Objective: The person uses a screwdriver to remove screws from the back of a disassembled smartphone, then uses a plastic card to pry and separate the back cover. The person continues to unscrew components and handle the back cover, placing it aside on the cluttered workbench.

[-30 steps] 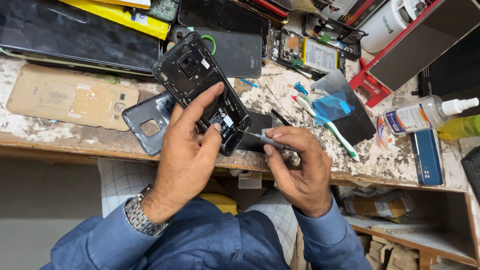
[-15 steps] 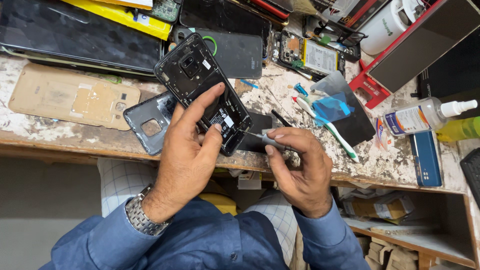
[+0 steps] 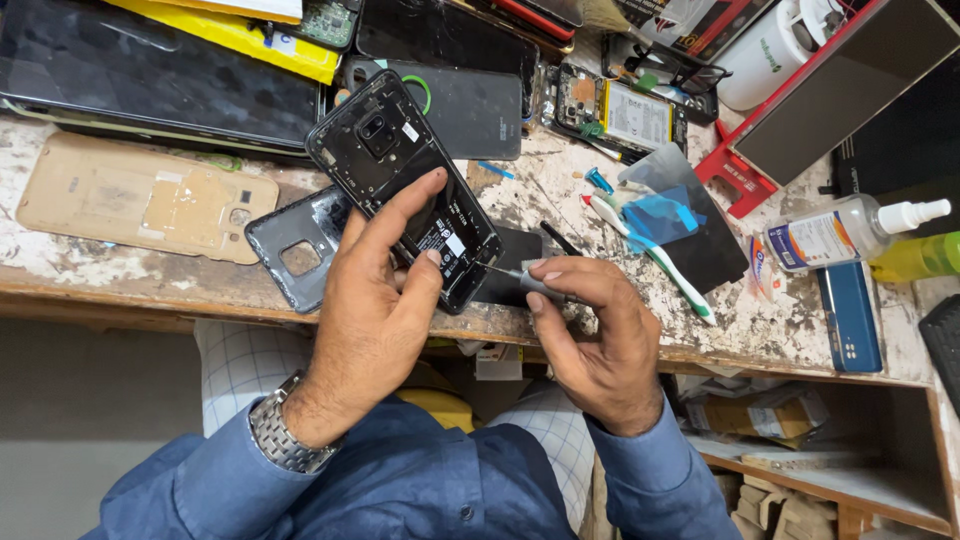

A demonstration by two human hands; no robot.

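Back already off the phone (image 3: 405, 185); the inner work was unfinished
Our left hand (image 3: 370, 310) gripped it, our right hand (image 3: 600, 340) pinched a screwdriver (image 3: 520, 278) at its lower edge

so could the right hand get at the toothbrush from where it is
Probably yes: the toothbrush lies in the open on the bench just beyond the right hand, nothing over it, though that hand is holding a small tool.

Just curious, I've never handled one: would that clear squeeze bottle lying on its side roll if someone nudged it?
Probably: the clear squeeze bottle is round-bodied and lies on its side, so a sideways nudge could roll it. It looks like thin plastic, likely light. Its white nozzle might make it curve.
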